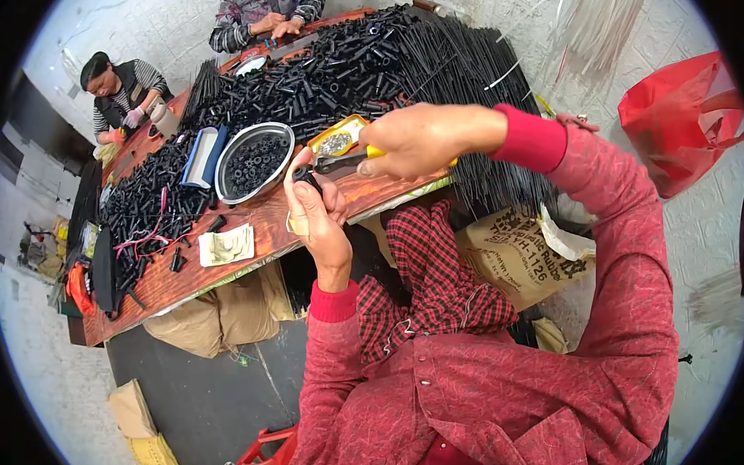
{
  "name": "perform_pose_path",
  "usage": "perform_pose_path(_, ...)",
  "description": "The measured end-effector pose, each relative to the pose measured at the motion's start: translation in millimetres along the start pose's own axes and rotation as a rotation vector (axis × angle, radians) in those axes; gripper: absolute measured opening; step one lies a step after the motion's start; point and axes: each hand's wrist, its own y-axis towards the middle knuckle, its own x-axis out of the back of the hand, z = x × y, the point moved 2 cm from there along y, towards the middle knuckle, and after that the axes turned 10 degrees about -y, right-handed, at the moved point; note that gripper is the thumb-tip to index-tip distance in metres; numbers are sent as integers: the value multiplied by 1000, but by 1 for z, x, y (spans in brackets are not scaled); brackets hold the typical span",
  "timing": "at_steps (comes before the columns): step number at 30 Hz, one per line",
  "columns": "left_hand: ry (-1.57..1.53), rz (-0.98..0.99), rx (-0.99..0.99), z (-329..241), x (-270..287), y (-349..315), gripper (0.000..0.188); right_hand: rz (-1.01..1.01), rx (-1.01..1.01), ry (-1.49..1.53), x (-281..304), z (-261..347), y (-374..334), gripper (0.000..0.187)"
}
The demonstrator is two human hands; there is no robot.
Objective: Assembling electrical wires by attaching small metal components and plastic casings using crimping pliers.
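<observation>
My right hand (428, 140) is closed round a yellow-and-black handled tool (342, 161) that looks like pliers, its metal head pointing left. The tool's head meets a small black tubular part (308, 179) pinched in my left hand (321, 227); the exact contact is too small to tell. A yellow band is on my left hand. Just behind the tool sits a yellow tray (358, 122) of small shiny metal pieces. Left of it, an oval metal-rimmed basin (288, 143) is filled with small black rings.
Black tubular parts (312, 70) and long black rods (468, 64) heap the red wooden table (169, 287). A blue box (202, 157) and folded cloth (226, 245) lie left. Two people (127, 101) work across the table. A red bag (671, 120) hangs right; a printed sack (527, 258) stands below.
</observation>
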Motion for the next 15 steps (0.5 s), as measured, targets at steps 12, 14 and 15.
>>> perform_pose_path(12,-72,99,70,13,11,5,48,-140,130,-305,19,-11,7,39)
perform_pose_path(14,-88,113,74,13,10,6,48,-113,110,-303,18,-14,10,38)
perform_pose_path(15,-104,125,75,13,9,7,48,-113,108,-300,18,-14,10,38)
